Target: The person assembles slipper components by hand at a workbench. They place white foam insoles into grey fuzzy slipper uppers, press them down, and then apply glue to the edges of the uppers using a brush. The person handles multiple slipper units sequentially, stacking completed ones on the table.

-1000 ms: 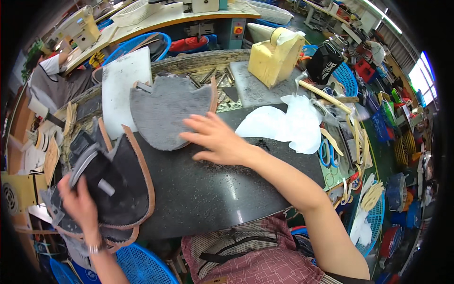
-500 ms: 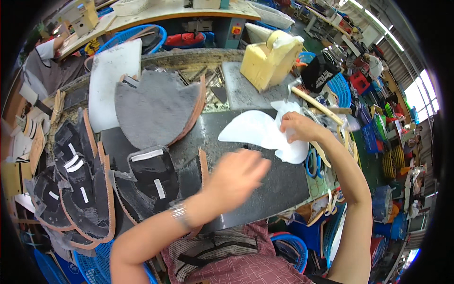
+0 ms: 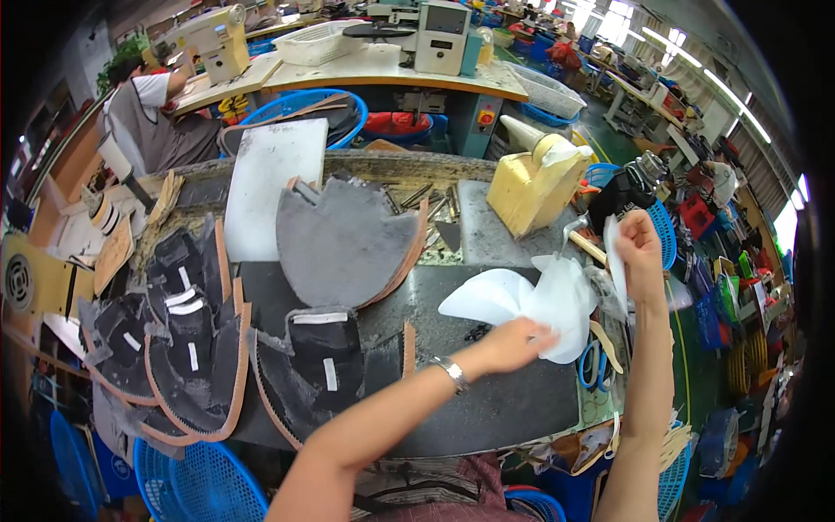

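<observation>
My left hand (image 3: 511,342) reaches across the dark work surface (image 3: 487,409) and rests its fingers on a stack of thin white sheets (image 3: 522,300). At the right edge of the table my right hand (image 3: 637,248) is raised and pinches one white sheet (image 3: 612,261), lifted off the stack. A fan of grey shoe-upper pieces with tan edges (image 3: 348,239) lies in the middle. Black upper pieces with white tabs and tan trim (image 3: 200,348) are spread at the left.
A yellow block-shaped dispenser (image 3: 532,187) stands behind the white sheets. A white board (image 3: 270,183) leans at the back. Blue-handled scissors (image 3: 596,365) lie at the right edge. Blue baskets (image 3: 200,483) sit below. Another person (image 3: 161,113) works at the far left.
My left hand left the black pieces at the left and crossed over to the white sheets. My right hand moved from the grey pieces to the right and lifted one white sheet.
</observation>
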The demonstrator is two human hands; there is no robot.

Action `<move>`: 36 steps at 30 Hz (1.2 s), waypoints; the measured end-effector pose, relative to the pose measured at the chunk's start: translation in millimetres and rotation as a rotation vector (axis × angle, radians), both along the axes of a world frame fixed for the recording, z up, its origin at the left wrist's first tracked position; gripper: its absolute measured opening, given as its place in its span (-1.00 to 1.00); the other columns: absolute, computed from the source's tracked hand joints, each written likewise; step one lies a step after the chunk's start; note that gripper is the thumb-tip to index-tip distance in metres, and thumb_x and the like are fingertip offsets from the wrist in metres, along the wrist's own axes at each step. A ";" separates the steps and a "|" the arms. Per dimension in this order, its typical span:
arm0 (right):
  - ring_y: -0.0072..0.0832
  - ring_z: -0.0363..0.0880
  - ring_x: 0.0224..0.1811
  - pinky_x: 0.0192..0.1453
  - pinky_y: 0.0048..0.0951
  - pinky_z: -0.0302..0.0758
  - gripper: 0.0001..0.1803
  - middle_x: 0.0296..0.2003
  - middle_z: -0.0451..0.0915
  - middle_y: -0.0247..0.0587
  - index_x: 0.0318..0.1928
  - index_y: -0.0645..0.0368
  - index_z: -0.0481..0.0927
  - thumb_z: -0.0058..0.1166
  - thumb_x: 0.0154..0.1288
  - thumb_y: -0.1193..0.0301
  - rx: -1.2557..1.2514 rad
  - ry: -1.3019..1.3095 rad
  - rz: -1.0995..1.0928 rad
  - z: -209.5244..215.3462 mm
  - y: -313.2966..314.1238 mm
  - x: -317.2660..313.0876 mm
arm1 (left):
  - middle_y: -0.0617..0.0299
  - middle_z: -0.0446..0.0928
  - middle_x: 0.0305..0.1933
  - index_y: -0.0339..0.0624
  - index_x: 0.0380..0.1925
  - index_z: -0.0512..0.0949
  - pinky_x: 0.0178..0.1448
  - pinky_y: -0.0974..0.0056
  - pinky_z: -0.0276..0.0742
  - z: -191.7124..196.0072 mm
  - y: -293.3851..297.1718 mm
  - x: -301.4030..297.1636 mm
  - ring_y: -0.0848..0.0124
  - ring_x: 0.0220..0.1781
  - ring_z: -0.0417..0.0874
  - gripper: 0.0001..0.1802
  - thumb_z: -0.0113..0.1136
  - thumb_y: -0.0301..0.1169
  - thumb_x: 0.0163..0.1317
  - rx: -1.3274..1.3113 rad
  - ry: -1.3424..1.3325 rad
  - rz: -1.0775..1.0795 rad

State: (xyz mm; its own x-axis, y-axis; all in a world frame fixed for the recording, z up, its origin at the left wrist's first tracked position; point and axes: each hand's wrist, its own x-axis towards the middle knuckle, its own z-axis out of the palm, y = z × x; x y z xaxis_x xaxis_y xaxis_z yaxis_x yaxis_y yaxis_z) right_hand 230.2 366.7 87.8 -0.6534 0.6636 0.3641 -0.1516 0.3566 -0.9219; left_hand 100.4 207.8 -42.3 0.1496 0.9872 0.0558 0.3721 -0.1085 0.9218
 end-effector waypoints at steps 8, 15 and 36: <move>-0.72 0.42 -0.50 -0.45 -0.65 0.36 -0.70 -0.46 0.56 -0.35 -0.09 0.24 0.50 0.16 0.14 0.48 -0.121 -0.659 0.534 -36.6 -154.9 -59.3 | 0.31 0.49 -0.31 -0.23 -0.03 0.40 -0.36 0.51 0.46 69.2 -169.6 -78.4 0.62 -0.39 0.51 -0.66 0.13 -0.54 0.16 -0.077 -0.210 0.582; -0.66 0.52 -0.51 -0.43 -0.61 0.51 -0.82 -0.46 0.60 -0.28 -0.30 0.33 0.59 0.16 0.17 0.44 -0.430 -0.840 0.646 -77.5 -222.3 -95.4 | 0.31 0.54 -0.41 -0.27 0.10 0.31 -0.37 0.54 0.40 58.7 -283.4 -107.7 0.65 -0.43 0.50 -0.51 0.17 -0.52 0.14 -0.419 -0.088 0.750; -0.26 0.51 -0.50 -0.40 -0.24 0.43 -0.75 -0.54 0.53 -0.17 -0.44 0.16 0.52 0.24 0.03 0.26 0.682 -0.521 0.195 -107.5 -213.0 -147.4 | 0.05 0.49 -0.25 -0.22 0.08 0.34 -0.18 0.23 0.44 52.5 -256.6 -134.2 0.23 -0.24 0.53 -0.44 0.26 -0.41 0.05 -0.069 0.538 0.928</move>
